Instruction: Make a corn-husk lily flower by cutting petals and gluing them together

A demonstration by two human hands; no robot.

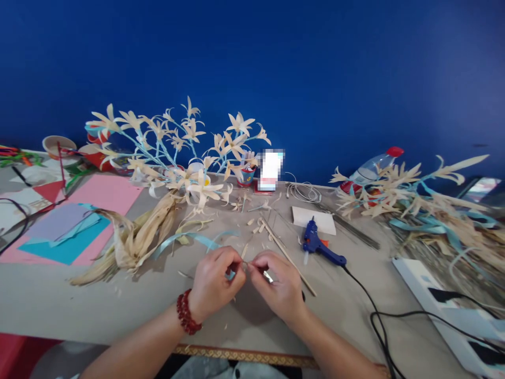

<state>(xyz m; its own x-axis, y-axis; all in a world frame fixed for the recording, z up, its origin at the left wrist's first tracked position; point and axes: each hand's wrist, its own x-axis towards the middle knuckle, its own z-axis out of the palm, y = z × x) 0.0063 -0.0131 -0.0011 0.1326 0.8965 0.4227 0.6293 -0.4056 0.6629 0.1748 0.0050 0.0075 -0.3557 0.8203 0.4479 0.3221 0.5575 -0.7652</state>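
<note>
My left hand [219, 276], with a red bead bracelet [187, 312] on its wrist, is closed in a pinch over the table. Fingertip to fingertip with it, my right hand [278, 284] is pinched too. A thin wire-like strand [245, 262] shows between them, mostly hidden by the fingers. Under my right hand a shiny bit of metal [269, 276] peeks out, its kind unclear. Just beyond lie a light-blue ribbon [197, 238], thin sticks [290, 258] and husk scraps [256, 227]. Dried corn husks [148, 234] lie to the left.
Husk flowers on blue stems [193, 131] stand at the back, with more flowers [379, 189] at right. A blue glue gun [317, 245] trails a black cable near a white power strip [426, 310]. Coloured paper [74, 231] covers the left. A lit phone [270, 168] stands by the wall.
</note>
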